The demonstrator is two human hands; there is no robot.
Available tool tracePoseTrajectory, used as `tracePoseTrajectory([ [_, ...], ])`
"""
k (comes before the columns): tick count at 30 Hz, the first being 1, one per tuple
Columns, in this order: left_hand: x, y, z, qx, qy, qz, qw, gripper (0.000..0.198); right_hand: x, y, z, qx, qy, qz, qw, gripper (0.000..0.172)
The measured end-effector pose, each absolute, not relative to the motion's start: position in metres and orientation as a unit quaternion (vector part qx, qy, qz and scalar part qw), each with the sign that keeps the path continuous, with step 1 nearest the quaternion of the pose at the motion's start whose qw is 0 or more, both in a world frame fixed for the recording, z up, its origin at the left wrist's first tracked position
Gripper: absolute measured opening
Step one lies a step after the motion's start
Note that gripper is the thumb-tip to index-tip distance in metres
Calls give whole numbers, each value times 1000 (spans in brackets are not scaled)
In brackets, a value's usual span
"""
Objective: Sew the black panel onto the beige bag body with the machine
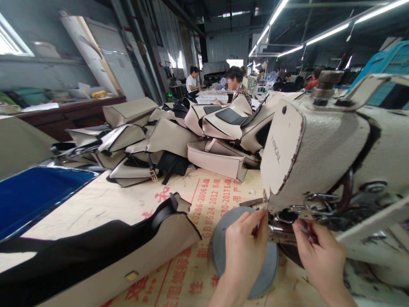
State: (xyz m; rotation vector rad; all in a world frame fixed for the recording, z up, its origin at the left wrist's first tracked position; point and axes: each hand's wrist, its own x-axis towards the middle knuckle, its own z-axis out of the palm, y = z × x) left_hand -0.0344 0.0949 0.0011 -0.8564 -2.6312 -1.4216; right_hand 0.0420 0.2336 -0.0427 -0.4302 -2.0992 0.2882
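My left hand (245, 249) is closed in a pinch beside the needle area of a cream sewing machine (284, 149) marked "TYPICAL". Whatever its fingertips hold is too small to tell. On the other side of the machine's narrow metal arm (276, 232), my right hand (321, 256) has its thumb and fingers pressed together. Something small and dark reddish shows between those fingers, but its kind is unclear. Below my left hand lies a round grey disc (223, 243), partly covered by that hand. A beige and black bag piece (153, 251) rests on the board to the left.
A heap of beige bags with black edging (172, 136) fills the back of the printed wooden board (179, 196). A blue sheet or panel (41, 196) lies at left. People (239, 85) sit farther off, and a blue crate (386, 68) stands behind the machine.
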Motion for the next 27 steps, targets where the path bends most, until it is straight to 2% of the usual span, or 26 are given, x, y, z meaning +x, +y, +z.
tracePoseTrajectory([
  [9, -32, 92, -1, -278, -843, -460, 9, 24, 40, 236, -37, -140, -856, 66, 493, 32],
  [16, -33, 90, 0, -276, -836, -474, 18, 22, 38, 229, -25, -149, -857, 51, 490, 44],
  [27, -31, 91, -1, -277, -831, -482, 14, 21, 39, 234, -29, -140, -858, 41, 492, 41],
])
